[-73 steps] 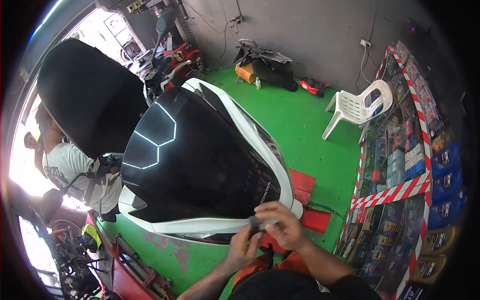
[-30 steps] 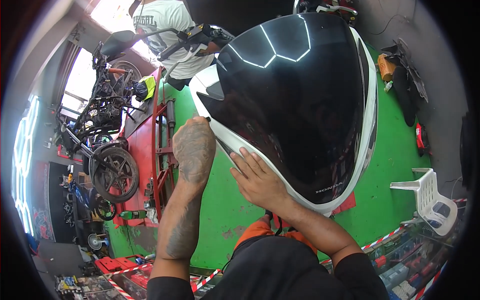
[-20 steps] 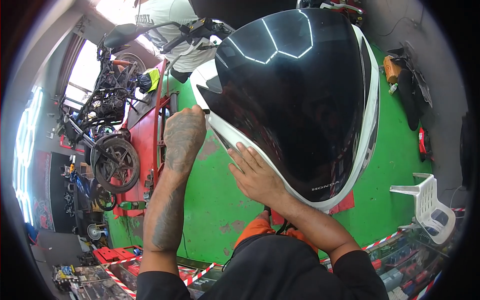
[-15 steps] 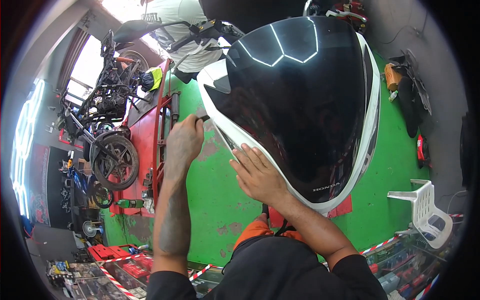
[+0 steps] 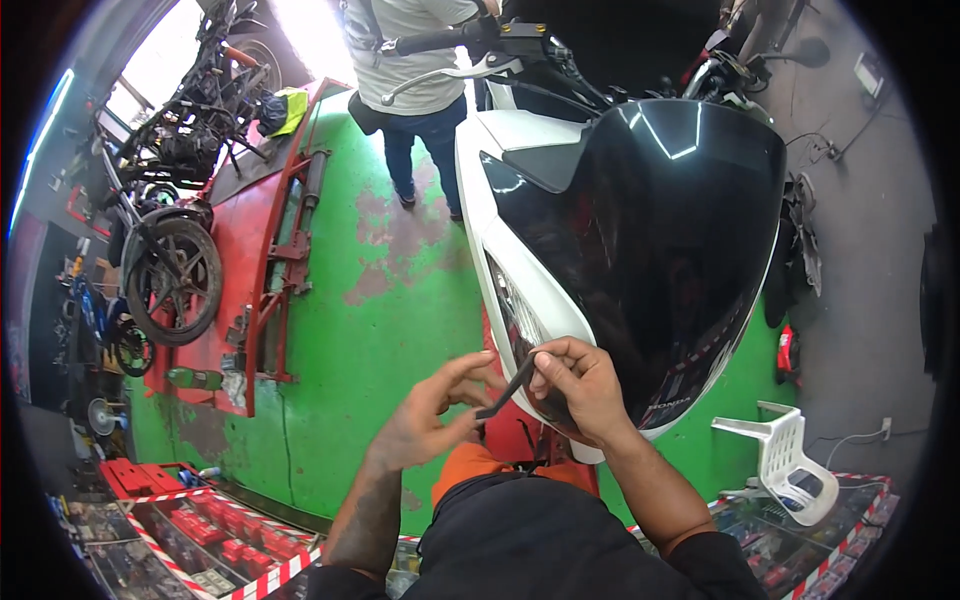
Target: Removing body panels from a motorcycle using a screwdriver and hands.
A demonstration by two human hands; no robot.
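A thin dark strip with a bend in it (image 5: 513,385) is pinched at its upper end between the thumb and fingers of my right hand (image 5: 583,385). My left hand (image 5: 428,415) is beside the strip's lower end, its fingers apart. Whether the left thumb touches that end I cannot tell. Both hands are in front of a motorcycle's nose, close to the headlight (image 5: 513,305). White fairing (image 5: 530,262) frames a large dark windscreen (image 5: 680,230) that reflects the ceiling lights.
Behind the handlebar's lever (image 5: 450,75) stands a person in a light shirt (image 5: 410,100). A red lift (image 5: 235,300) at the left carries a partly stripped motorcycle (image 5: 175,275). A white plastic chair (image 5: 795,450) stands at the right. Glass display cases edged with striped tape (image 5: 270,578) lie near me.
My left hand has left the fairing's side edge and come nearer me, its fingers opening. My right hand has lifted off the fairing and now pinches the dark strip. The view has shifted.
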